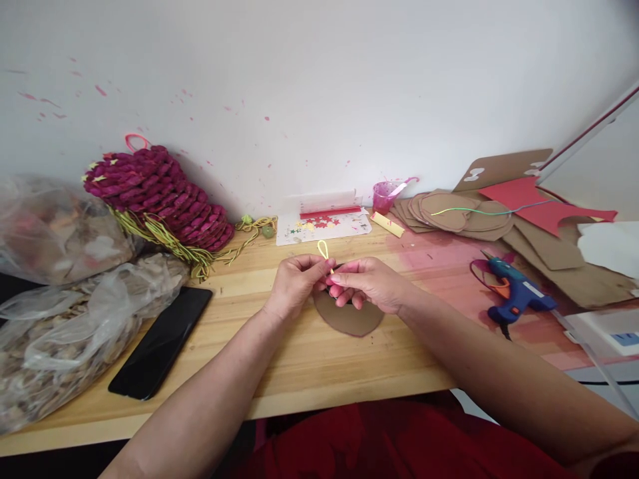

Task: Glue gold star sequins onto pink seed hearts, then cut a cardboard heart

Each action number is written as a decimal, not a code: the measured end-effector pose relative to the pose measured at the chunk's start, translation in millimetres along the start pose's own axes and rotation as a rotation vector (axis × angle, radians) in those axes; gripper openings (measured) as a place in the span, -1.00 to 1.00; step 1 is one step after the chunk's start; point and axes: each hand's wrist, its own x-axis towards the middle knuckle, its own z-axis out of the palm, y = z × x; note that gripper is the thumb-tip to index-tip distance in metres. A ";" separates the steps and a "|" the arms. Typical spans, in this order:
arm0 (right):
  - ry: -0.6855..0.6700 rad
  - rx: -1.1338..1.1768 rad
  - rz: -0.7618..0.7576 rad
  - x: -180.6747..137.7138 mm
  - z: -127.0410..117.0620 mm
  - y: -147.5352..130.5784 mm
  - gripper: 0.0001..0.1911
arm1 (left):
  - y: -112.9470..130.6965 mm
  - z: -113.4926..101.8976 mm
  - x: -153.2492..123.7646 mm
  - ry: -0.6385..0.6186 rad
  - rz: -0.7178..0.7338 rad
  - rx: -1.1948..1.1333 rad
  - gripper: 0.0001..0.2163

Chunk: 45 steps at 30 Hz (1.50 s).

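A small loop of yellow cord (323, 249) stands up between my hands, pinched at its base. My left hand (298, 283) has its thumb and fingers closed on the cord. From the other side my right hand (369, 283) pinches the cord's lower end, its other fingers curled in. Below both hands lies a rounded piece of brown cardboard (349, 319) with a dark outline, its upper part hidden by my fingers. Something dark shows between the hands, but I cannot make out what it is.
At left are stacked magenta pieces (164, 193), plastic bags (84, 332) and a black phone (162, 342). A white sheet with small paper stars (324, 226) and a pink-stained cup (384, 195) stand behind. Cardboard cutouts (449, 211) and a blue glue gun (522, 296) lie right.
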 end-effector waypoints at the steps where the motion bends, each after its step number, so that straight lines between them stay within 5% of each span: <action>1: 0.008 -0.010 -0.007 0.1 -1.4 -0.1 -0.84 | 0.9 -0.3 0.5 0.011 -0.013 -0.020 -0.67; 6: 0.098 -0.072 -0.086 -0.8 -6.7 -2.8 -0.89 | 3.4 -2.3 3.3 0.045 -0.041 -0.075 -0.64; 24: -0.082 -0.029 -0.018 -0.3 -2.9 2.6 -0.85 | 4.1 -3.5 1.9 0.011 0.011 -0.021 -0.67; 45: -0.040 -0.180 -0.091 -0.5 3.6 3.6 -0.73 | -1.2 -2.1 0.6 -0.018 0.074 0.022 -0.66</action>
